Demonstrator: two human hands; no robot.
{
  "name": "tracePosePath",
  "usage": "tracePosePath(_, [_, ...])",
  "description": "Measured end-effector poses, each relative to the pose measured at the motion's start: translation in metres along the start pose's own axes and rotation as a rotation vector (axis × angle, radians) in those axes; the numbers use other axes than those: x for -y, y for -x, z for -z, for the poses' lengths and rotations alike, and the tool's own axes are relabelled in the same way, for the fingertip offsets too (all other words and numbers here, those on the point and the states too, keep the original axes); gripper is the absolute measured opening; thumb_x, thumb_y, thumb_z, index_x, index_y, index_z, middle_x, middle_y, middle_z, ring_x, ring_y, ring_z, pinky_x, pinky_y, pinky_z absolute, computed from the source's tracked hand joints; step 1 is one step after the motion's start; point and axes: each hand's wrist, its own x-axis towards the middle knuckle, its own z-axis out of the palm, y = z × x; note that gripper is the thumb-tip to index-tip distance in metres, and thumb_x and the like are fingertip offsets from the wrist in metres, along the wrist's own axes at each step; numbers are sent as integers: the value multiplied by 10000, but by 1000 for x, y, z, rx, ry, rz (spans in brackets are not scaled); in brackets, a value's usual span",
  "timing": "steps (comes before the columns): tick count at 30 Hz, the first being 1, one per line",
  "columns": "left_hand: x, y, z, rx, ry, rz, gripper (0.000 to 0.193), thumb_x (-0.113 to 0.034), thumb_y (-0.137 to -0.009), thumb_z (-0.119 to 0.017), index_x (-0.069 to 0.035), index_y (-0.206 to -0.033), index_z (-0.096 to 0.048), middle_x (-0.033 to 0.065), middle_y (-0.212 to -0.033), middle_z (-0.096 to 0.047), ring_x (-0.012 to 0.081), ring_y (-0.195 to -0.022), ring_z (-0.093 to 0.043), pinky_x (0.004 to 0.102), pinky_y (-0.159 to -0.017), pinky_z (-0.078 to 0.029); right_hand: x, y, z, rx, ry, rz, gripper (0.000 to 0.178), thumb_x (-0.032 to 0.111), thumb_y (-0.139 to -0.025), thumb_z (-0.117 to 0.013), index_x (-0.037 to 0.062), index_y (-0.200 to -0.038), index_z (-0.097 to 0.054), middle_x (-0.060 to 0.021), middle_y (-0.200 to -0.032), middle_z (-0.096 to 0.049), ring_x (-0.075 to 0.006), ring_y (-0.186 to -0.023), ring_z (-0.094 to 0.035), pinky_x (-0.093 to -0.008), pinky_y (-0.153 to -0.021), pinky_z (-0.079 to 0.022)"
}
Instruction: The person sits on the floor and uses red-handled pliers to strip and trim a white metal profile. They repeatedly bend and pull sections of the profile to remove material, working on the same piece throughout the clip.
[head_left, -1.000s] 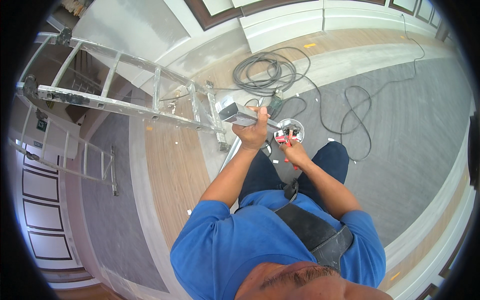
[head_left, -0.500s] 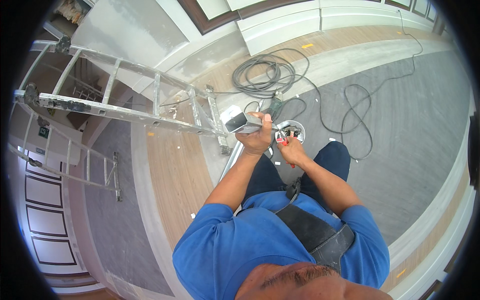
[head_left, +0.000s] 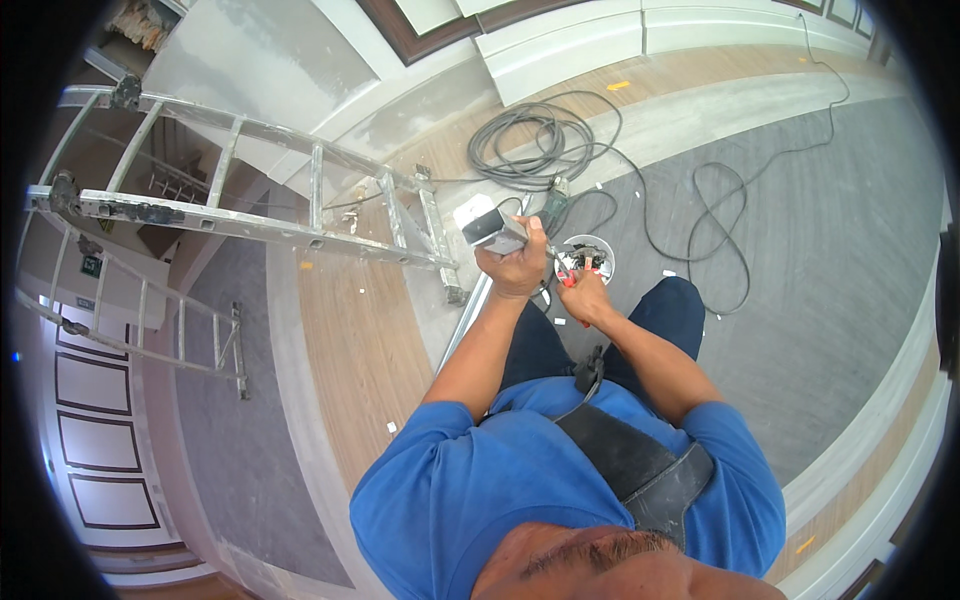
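My left hand (head_left: 517, 270) is closed around a grey metal profile (head_left: 503, 236) with an open, box-shaped end, tilted up in front of me. In my right hand (head_left: 588, 300) is a red-handled cutting tool, probably snips (head_left: 567, 279). Its head is partly hidden behind the fingers, and I cannot tell if it touches the profile. Just beyond that hand stands a round white bucket (head_left: 612, 262) with dark small items inside, too small to name.
A green corded power tool (head_left: 556, 203) lies beyond my hands, near a coiled dark cable (head_left: 530, 150) that trails right. An aluminium ladder (head_left: 250, 228) stands at left. A long pale strip (head_left: 468, 325) lies beside my left knee, and small white scraps (head_left: 669, 273) dot the floor.
The view has shifted slightly. The profile in my left hand has turned a little, and less of the red handles shows below my right hand. Both grips stay the same.
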Motion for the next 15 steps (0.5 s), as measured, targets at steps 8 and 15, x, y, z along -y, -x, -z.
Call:
tracePosePath(8, [7,-1,1,-83,-18,157,114,-12,-863,-731,2,-871,-619,72,-771,-675,157,-638,-650,300,-614,-526,-4,-6,0,-141,117,42,314,274,-846,-635,-32,-805,-689,-249,-765,-708,-401,-744,-713,-479,-743,-566])
tracePosePath(15, [9,-26,8,-129,-95,91,97,-30,-886,-722,0,-877,-630,66,-850,-683,150,-722,-646,285,-683,-509,-25,-4,2,-33,-24,250,266,236,-827,-635,-28,-801,-649,-247,-733,-658,-411,-725,-668,-493,-687,-510])
